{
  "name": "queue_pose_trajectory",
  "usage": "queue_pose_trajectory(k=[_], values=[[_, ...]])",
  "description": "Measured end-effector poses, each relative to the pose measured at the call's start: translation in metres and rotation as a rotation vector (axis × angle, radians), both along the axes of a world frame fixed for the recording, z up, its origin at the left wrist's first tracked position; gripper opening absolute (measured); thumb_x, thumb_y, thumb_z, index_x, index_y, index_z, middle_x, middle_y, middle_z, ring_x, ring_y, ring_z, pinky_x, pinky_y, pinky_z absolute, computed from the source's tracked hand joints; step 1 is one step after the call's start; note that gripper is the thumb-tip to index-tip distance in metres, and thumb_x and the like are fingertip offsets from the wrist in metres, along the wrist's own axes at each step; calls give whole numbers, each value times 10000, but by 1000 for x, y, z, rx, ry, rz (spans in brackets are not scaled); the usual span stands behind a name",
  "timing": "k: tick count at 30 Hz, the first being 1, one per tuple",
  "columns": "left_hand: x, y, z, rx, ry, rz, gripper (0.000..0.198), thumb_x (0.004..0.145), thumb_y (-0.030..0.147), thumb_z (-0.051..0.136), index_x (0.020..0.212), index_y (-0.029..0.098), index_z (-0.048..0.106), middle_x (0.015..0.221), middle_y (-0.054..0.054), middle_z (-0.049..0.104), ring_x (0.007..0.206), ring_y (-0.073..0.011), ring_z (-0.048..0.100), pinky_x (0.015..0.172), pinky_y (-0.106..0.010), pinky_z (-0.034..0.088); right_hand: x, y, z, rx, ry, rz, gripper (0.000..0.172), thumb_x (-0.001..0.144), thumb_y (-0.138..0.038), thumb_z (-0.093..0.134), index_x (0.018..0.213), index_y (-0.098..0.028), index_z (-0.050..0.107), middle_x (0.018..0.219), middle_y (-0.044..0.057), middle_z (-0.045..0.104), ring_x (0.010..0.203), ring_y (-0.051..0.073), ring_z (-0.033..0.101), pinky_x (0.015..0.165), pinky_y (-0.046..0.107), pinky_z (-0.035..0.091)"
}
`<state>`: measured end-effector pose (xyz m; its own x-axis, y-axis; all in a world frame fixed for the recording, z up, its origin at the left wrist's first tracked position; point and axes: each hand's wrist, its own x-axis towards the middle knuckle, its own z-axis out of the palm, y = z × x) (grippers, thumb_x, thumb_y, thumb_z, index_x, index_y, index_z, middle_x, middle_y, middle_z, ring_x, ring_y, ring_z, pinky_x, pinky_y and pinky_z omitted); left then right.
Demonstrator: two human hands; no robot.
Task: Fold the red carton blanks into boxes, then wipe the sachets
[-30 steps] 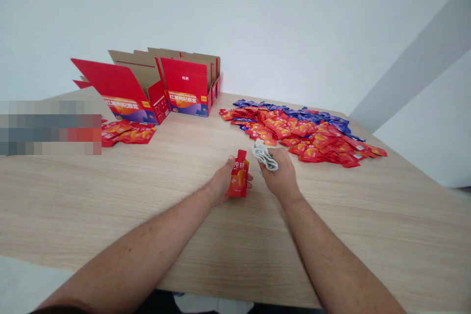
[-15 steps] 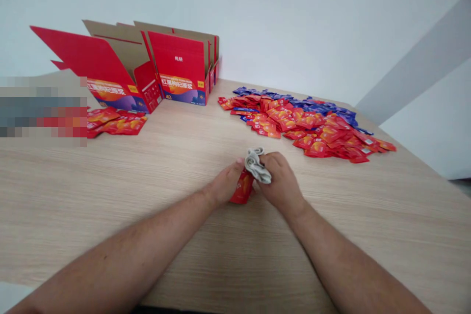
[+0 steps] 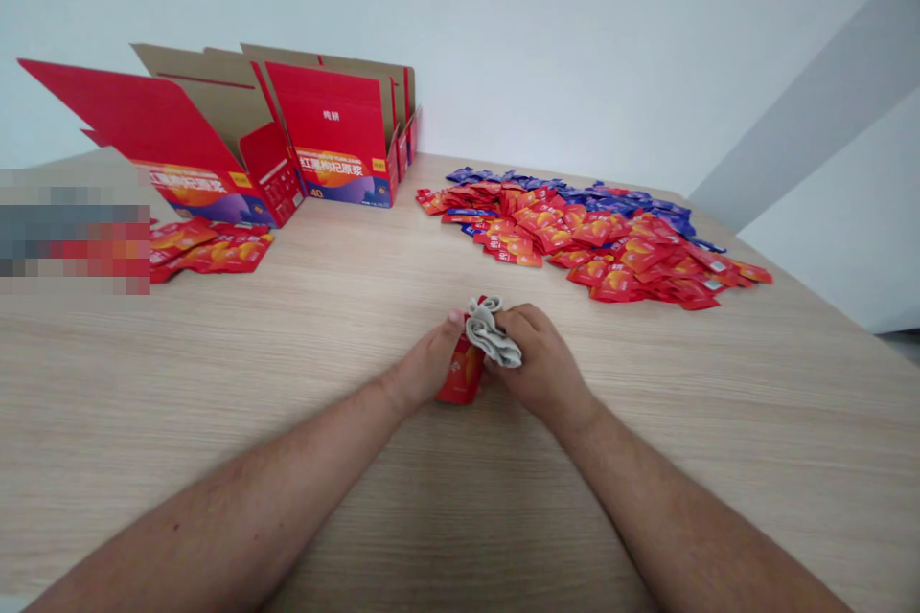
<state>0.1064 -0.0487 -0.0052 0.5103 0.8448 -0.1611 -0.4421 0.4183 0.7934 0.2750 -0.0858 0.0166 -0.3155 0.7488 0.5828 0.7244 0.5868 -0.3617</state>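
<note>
Red glossy sachet upright-ish in the left hand, roughly mid-desk, just above the desk surface as far as visible; its lower end shows below the hands, its top corner shows just behind the cloth. Left hand closed around it, thumb up along its side. Right hand clamped on a crumpled grey-white cloth, cloth pressed against the sachet's upper part. Both hands together, knuckles nearly touching, sachet and cloth between them. Exact finger contact on the sachet is hidden.

Light oak-grain wooden desk carries everything. Far edge, left of centre: two open red cardboard cartons with kraft-brown inner flaps, left carton and right carton, standing upright side by side, printed with Chinese text and an orange-and-purple band. Just in front of the left carton: small flat spread of red sachets, partly behind a pixelated blur patch at the left edge. Far right: large loose heap of red sachets, well apart from the hands, with blue-purple sachets along its back edge, the two colours overlapping. Behind the desk: plain white wall.
</note>
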Motion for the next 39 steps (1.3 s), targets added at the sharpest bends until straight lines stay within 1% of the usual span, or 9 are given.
queue_pose_trajectory(k=[4,8,17,20,24,28,32,36,39], values=[[0,1,-4,198,108,-14,567,877,695,658,839,139,764,794,-71,742,747,-192,661,716,-276,519,-3,-3,0,-23,-60,97,159,891,-121,636,1025,-202,663,1000,100,680,957,248,611,868,366,525],[0,2,-7,187,140,22,722,807,840,599,885,139,757,760,-81,736,660,-194,636,677,-304,526,-4,-4,-2,-56,2,-10,175,893,-110,627,1033,-207,664,989,95,683,944,241,617,854,358,526],[2,1,-5,108,157,10,825,722,906,618,974,135,763,803,-95,762,703,-227,690,668,-328,556,0,-2,-2,-84,-5,25,200,887,-109,635,1064,-196,669,1010,102,688,974,245,619,868,364,528],[4,1,-5,116,167,70,769,740,852,670,918,111,778,832,-119,781,849,-270,739,777,-333,572,-2,-3,0,-39,-74,149,156,886,-138,656,1029,-202,666,993,95,682,947,243,615,857,361,522],[6,0,1,13,125,171,649,851,713,676,1030,99,786,970,-136,805,969,-273,749,938,-350,559,-6,-3,-2,-50,-12,56,169,892,-110,629,1039,-186,662,992,102,680,943,239,616,846,349,520],[7,-3,13,-169,145,174,533,980,563,587,1043,69,778,896,-138,798,771,-224,741,779,-318,581,-8,-4,-3,-44,-127,162,147,872,-131,667,1003,-199,660,977,89,680,927,242,604,848,355,507],[11,-3,22,-276,38,222,488,1075,410,419,1125,60,756,910,-133,793,760,-201,739,759,-297,583,-9,-4,-2,-72,-65,24,170,892,-113,642,1036,-201,665,993,93,681,950,238,608,860,349,507],[12,-2,25,-363,1,191,513,1077,437,407,1118,61,754,853,-123,778,654,-185,709,688,-285,576,-11,-5,-3,-123,-147,195,101,900,-168,669,995,-204,668,979,79,683,931,231,606,865,347,509],[11,0,26,-362,-78,228,514,1089,429,356,1164,89,734,919,-117,784,746,-194,742,741,-293,594,-12,-4,-5,-163,-75,87,137,906,-136,650,1026,-196,672,1013,90,691,968,230,615,883,343,512]])
